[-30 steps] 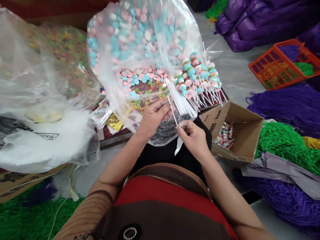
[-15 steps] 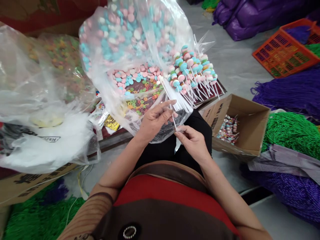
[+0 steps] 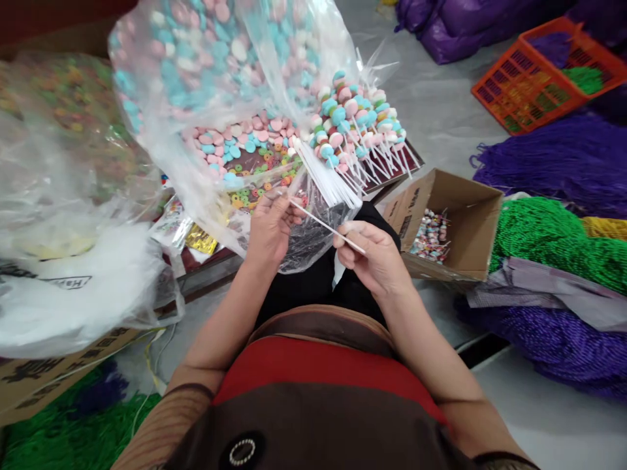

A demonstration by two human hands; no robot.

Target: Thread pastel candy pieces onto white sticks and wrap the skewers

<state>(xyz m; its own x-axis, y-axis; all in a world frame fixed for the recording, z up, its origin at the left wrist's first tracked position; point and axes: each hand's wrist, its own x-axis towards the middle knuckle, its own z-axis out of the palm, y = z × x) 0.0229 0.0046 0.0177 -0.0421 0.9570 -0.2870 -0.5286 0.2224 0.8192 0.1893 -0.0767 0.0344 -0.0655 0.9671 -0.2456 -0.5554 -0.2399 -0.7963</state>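
A thin white stick (image 3: pixel 316 219) slants down to the right between my hands, above my lap. The fingers of my left hand (image 3: pixel 270 225) pinch its upper end. Near the lower end, my right hand (image 3: pixel 369 251) grips it between thumb and fingers, and the tip sticks out past them. Beyond the hands lies a bundle of white sticks (image 3: pixel 329 181). Beside it are candy skewers (image 3: pixel 360 127) with pink, blue and white pieces threaded on sticks. Loose round candies (image 3: pixel 249 134) and small ring candies (image 3: pixel 245 196) lie in front of a large clear bag (image 3: pixel 206 72).
An open cardboard box (image 3: pixel 470 222) with wrapped sweets inside stands at the right. Behind it are an orange basket (image 3: pixel 519 78) and purple strands (image 3: pixel 548 156). Green bead strands (image 3: pixel 539 235) lie farther right. At the left sits a white plastic bag (image 3: pixel 73 294).
My left hand has drawn left and turned, and the stick has swung from nearly upright to a flatter slant. My right hand has shifted along the stick. The camera view has shifted slightly.
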